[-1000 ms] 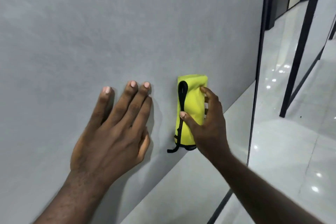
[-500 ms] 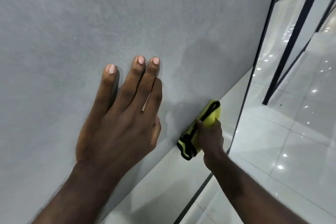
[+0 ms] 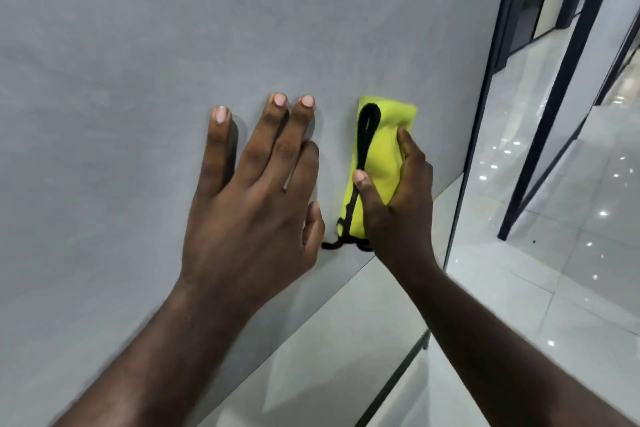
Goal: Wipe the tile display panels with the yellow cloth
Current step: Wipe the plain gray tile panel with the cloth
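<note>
A large grey tile display panel (image 3: 145, 45) fills most of the view. My left hand (image 3: 252, 191) rests flat on it with straight fingers spread upward. Just to its right, my right hand (image 3: 398, 198) grips a folded yellow cloth (image 3: 381, 156) with a black edge strip and holds it against the panel. The thumb lies across the cloth's front and the fingers wrap its right side. A black loose end hangs below the cloth near the panel's lower edge.
A lighter grey panel (image 3: 332, 340) lies below the grey one. A thin dark frame edge (image 3: 471, 156) bounds the panels on the right. Beyond it are a glossy white tiled floor (image 3: 554, 270) and black metal posts (image 3: 550, 97).
My right hand has carried the cloth from the panel's lower edge back up to beside my left hand's fingers. The left hand stays flat on the panel.
</note>
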A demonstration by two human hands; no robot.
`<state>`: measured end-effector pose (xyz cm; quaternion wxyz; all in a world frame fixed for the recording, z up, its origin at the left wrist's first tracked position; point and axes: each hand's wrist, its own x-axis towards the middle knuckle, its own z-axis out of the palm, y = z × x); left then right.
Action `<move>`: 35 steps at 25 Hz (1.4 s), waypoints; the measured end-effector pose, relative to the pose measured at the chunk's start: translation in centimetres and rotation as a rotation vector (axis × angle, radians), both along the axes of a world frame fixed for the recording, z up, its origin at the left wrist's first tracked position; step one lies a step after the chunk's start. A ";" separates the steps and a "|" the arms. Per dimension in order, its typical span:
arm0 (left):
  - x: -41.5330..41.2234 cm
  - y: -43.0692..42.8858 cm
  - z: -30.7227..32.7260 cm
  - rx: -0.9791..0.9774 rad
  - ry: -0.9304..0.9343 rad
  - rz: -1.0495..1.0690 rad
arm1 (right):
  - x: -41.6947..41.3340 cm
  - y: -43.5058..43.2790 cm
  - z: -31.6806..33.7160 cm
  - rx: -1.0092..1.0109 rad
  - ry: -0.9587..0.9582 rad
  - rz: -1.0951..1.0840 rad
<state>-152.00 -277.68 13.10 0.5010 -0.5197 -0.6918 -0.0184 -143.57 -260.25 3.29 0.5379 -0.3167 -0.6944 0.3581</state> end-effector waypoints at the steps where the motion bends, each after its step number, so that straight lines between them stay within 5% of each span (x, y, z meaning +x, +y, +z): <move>1: 0.2 1.5 0.2 0.002 -0.011 0.006 | 0.1 2.5 -0.7 -0.092 -0.001 -0.019; 4: 0.9 6.2 -0.4 -0.046 0.021 0.041 | 2.4 7.4 -3.9 -0.474 -0.116 0.007; 8: 1.2 11.1 -2.6 -0.104 0.062 0.080 | 3.7 8.8 -5.9 -0.181 -0.044 0.158; 12: 1.6 14.0 -5.0 -0.192 0.092 0.072 | 4.2 11.5 -9.7 -0.582 -0.089 0.165; 19: 1.5 15.4 -7.5 -0.187 0.249 0.144 | 4.5 14.1 -13.2 -0.696 -0.049 0.181; 23: 1.4 15.7 -7.9 -0.189 0.254 0.151 | 3.9 14.4 -12.5 -0.550 -0.005 0.172; 27: 1.4 15.5 -8.0 -0.184 0.260 0.185 | 4.2 14.8 -12.5 -0.715 0.047 0.155; 31: 1.3 15.7 -8.0 -0.192 0.243 0.191 | 3.8 16.0 -11.0 -0.448 0.022 0.154; 35: 1.3 15.4 -8.1 -0.190 0.256 0.203 | 4.0 19.2 -12.0 -0.751 0.046 0.099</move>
